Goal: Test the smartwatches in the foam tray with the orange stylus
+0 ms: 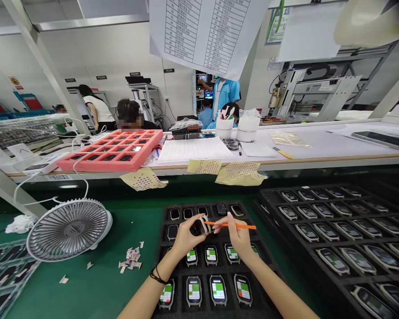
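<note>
Above a black foam tray (202, 266) of watch bodies, my left hand (187, 234) holds a watch body (201, 226) between thumb and fingers. My right hand (236, 234) pinches a thin orange stick (241, 226), whose left end meets the side of that watch. Several watches in the tray's nearer rows, such as one (218, 290) near the bottom, show lit green and white screens. The watches in its far rows have dark screens. A black band circles my left wrist.
A round fan (69, 229) stands left on the green mat (99, 297), near small scattered pieces (131, 259). Another black tray of watches (326, 230) lies right. A pink foam tray (113, 150) and papers (194, 149) rest on the shelf. People (224, 95) are beyond it.
</note>
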Motion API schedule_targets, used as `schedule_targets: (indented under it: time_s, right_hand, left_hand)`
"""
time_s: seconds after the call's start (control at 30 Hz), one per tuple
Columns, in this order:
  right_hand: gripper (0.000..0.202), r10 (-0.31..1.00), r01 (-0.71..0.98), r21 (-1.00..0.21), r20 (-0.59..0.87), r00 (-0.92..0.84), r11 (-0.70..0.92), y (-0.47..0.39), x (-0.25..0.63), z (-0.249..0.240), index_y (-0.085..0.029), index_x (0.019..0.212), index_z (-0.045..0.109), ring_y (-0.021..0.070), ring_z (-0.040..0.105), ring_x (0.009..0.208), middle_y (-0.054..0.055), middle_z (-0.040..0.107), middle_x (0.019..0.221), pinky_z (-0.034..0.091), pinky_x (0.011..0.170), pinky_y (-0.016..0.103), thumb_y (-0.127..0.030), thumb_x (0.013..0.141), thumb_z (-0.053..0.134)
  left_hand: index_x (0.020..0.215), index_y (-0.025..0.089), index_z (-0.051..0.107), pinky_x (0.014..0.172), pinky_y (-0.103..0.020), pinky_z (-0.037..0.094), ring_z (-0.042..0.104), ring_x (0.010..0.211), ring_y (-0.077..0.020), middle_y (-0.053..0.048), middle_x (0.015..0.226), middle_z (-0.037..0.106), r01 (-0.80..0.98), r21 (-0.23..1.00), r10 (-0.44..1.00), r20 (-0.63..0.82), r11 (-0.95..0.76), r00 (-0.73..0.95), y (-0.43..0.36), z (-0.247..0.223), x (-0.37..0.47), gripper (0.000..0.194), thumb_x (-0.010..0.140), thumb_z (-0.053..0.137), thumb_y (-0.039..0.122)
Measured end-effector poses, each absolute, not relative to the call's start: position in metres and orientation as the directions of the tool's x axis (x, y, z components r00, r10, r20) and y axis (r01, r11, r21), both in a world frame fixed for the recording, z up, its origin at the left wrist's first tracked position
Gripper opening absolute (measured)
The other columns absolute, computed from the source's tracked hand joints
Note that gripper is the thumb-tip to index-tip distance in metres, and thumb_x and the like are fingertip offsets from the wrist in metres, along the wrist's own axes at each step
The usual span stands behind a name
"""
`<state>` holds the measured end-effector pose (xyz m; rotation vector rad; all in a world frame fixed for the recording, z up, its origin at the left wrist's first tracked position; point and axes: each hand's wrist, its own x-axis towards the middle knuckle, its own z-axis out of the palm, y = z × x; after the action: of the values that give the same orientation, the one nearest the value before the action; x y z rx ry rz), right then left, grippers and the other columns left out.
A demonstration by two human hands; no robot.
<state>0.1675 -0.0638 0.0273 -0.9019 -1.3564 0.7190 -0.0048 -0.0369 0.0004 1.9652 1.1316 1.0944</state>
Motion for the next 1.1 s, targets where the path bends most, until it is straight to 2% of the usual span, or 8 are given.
schedule_targets:
  time_s: [0.17,0.3,0.43,0.57,0.63,0.7,0.9,1.1]
  right_hand:
    - [0.048,0.858,0.076,-0.859,0.510,0.058,0.506,-0.065,0.169,0.022,-0.021,0.074,0.071,0.0194,0.066,0.050,0.005,0.070,0.059,0.055,0.054,0.032,-0.049,0.093,0.038]
    - [0.044,0.863,0.087,-0.867,0.498,0.088,0.491,-0.063,0.174,0.018,-0.022,0.080,0.066,0.0213,0.068,0.065,0.006,0.071,0.069,0.056,0.068,0.037,-0.048,0.094,0.034]
    - [0.031,0.937,0.101,-0.936,0.345,0.055,0.339,-0.057,0.170,0.014,-0.022,0.066,0.048,0.0225,0.065,0.080,0.008,0.069,0.085,0.053,0.074,0.036,-0.045,0.086,0.055]
    - [0.039,0.963,0.087,-0.964,0.239,-0.128,0.251,-0.050,0.161,0.002,-0.023,0.065,0.036,0.0127,0.049,0.056,-0.004,0.050,0.065,0.044,0.052,0.024,-0.042,0.074,0.069]
    - [0.041,0.963,0.094,-0.964,0.236,-0.131,0.249,-0.048,0.159,-0.004,-0.023,0.063,0.034,0.0094,0.038,0.051,-0.008,0.036,0.059,0.038,0.049,0.022,-0.041,0.072,0.070]
    - [0.044,0.970,0.038,-0.973,0.221,-0.103,0.226,-0.046,0.160,-0.006,-0.022,0.061,0.033,0.0090,0.034,0.052,-0.008,0.031,0.059,0.036,0.050,0.021,-0.041,0.071,0.071]
    - [0.052,0.997,-0.216,-0.975,0.067,-0.044,0.056,-0.048,0.162,0.007,-0.023,0.060,0.031,0.0096,0.038,0.052,-0.009,0.034,0.057,0.047,0.056,0.027,-0.045,0.061,0.079]
    - [0.053,0.998,-0.245,-0.968,0.064,-0.018,0.057,-0.050,0.162,0.010,-0.023,0.059,0.033,0.0116,0.046,0.054,-0.007,0.035,0.059,0.055,0.062,0.034,-0.050,0.061,0.078]
  left_hand:
    - [0.117,0.020,0.060,0.091,-0.039,0.050,0.063,0.105,-0.0264,-0.007,0.115,0.067,0.377,0.812,0.891,0.363,-0.446,0.272,-0.035,0.000,-0.004,0.052,0.066,0.067,0.012]
    - [0.110,0.021,0.062,0.091,-0.041,0.049,0.061,0.105,-0.0267,-0.008,0.111,0.066,0.414,0.772,0.876,0.414,-0.483,0.249,-0.034,0.001,-0.004,0.046,0.065,0.070,0.014]
    - [0.107,0.022,0.063,0.092,-0.041,0.047,0.056,0.108,-0.0265,-0.009,0.110,0.060,0.443,0.732,0.855,0.449,-0.518,0.257,-0.034,0.001,-0.003,0.042,0.066,0.070,0.013]
    - [0.109,0.023,0.062,0.092,-0.040,0.046,0.054,0.108,-0.0254,-0.008,0.110,0.056,0.435,0.715,0.836,0.457,-0.548,0.303,-0.037,-0.003,-0.002,0.041,0.069,0.067,0.012]
    - [0.111,0.023,0.060,0.093,-0.039,0.046,0.054,0.108,-0.0247,-0.008,0.111,0.055,0.414,0.721,0.831,0.454,-0.555,0.322,-0.038,-0.004,-0.001,0.042,0.071,0.066,0.013]
    - [0.117,0.024,0.056,0.094,-0.039,0.045,0.053,0.111,-0.0241,-0.008,0.114,0.054,0.384,0.733,0.825,0.457,-0.561,0.334,-0.038,-0.005,-0.001,0.046,0.074,0.068,0.018]
    - [0.123,0.025,0.051,0.069,-0.031,0.051,0.059,0.083,-0.0186,-0.007,0.105,0.058,0.366,0.759,0.841,0.453,-0.538,0.296,-0.035,-0.006,-0.003,0.051,0.076,0.071,0.031]
    - [0.116,0.022,0.053,0.064,-0.029,0.051,0.061,0.070,-0.0155,-0.003,0.089,0.065,0.320,0.822,0.876,0.392,-0.471,0.283,-0.037,-0.003,-0.003,0.045,0.075,0.069,0.030]
